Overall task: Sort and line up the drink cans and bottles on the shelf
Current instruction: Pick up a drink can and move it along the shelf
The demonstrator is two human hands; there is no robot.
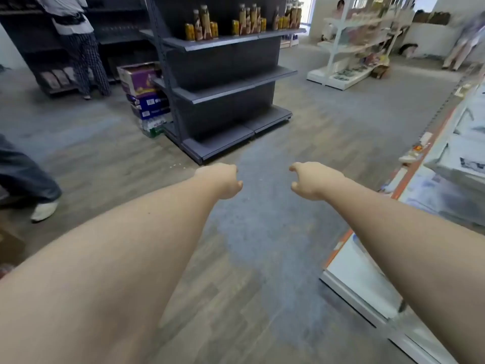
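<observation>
A dark grey shelf unit (223,74) stands ahead across the aisle. On its top shelf stand tall bottles (206,22) with yellow-brown contents and yellow cans (189,32), in three loose groups. Its two lower shelves are bare. Both my arms reach forward over the floor, well short of the unit. My left hand (223,181) is curled loosely with nothing in it. My right hand (309,181) has its fingers bent and apart, holding nothing.
Stacked cartons (143,82) and a water-bottle pack sit at the unit's left end. A white and orange shelf (409,185) runs along my right. Another white rack (351,48) stands far right. People stand at back left, far right, and a leg and shoe (43,210) at left.
</observation>
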